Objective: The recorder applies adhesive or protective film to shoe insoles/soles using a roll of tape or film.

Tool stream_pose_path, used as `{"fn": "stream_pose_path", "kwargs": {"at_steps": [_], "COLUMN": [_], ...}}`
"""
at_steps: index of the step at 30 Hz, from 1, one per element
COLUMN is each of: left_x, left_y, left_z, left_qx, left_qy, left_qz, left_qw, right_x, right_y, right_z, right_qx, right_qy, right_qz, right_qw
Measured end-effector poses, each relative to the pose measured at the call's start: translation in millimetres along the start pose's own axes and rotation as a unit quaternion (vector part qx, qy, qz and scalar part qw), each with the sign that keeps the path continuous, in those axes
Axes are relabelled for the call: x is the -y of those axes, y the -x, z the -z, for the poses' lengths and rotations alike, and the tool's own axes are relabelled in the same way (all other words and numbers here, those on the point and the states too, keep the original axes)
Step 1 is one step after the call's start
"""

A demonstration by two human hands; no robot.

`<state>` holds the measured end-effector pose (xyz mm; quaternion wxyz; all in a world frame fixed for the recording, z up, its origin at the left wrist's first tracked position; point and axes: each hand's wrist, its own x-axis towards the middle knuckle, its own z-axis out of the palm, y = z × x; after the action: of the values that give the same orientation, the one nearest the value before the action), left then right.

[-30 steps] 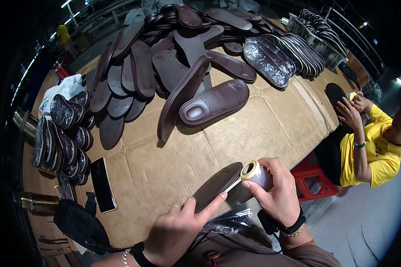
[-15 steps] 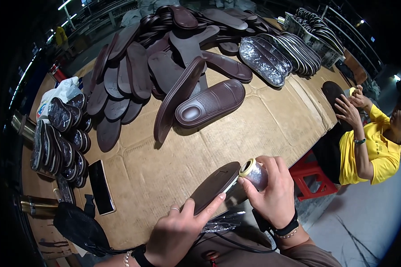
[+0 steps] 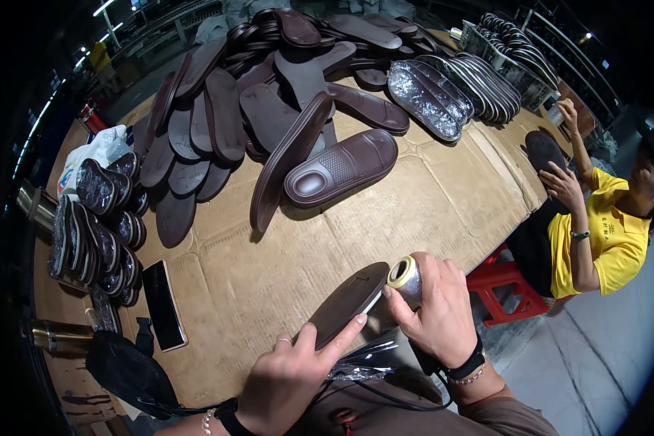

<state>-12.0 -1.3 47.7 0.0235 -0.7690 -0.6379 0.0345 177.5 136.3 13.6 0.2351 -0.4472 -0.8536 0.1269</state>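
Note:
A dark brown shoe sole [image 3: 347, 299] is tilted over the near edge of the table, and my left hand [image 3: 294, 374] grips its lower end, index finger stretched along the pale side edge. Closed round a roll of clear film [image 3: 405, 282] with a yellowish core, my right hand [image 3: 447, 312] is at the sole's upper right end. The thumb of that hand lies close to the sole's edge. Crumpled clear film [image 3: 367, 360] hangs below the sole, near my lap. The sole's underside is hidden from view.
A big heap of brown soles [image 3: 269, 102] covers the far table [image 3: 443, 196]. Film-wrapped soles [image 3: 98, 232] are stacked at left, others [image 3: 429, 98] at far right. A phone [image 3: 164, 305] and black bag [image 3: 131, 370] lie left. At right a co-worker [image 3: 596, 240] sits by a red stool [image 3: 505, 294].
My right hand and the film roll have shifted very slightly left. The co-worker's far hand has risen away from their sole with a roll. My left hand keeps its hold.

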Motion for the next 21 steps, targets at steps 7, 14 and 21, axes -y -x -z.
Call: {"fn": "stream_pose_path", "kwargs": {"at_steps": [7, 14, 21], "left_x": [1, 6, 14], "left_y": [0, -1, 0], "left_z": [2, 4, 0], "left_qx": [-0.001, -0.026, -0.035], "left_qy": [0.025, 0.026, 0.083], "left_qz": [0.003, -0.008, -0.029], "left_qw": [1.0, 0.999, 0.996], "right_x": [-2, -2, -18], "right_y": [-3, -12, -33], "right_z": [-2, 11, 8], "right_qx": [-0.012, 0.087, 0.086], "right_qy": [-0.012, -0.035, -0.139], "right_qz": [0.003, -0.03, 0.069], "right_qw": [1.0, 0.995, 0.984]}}
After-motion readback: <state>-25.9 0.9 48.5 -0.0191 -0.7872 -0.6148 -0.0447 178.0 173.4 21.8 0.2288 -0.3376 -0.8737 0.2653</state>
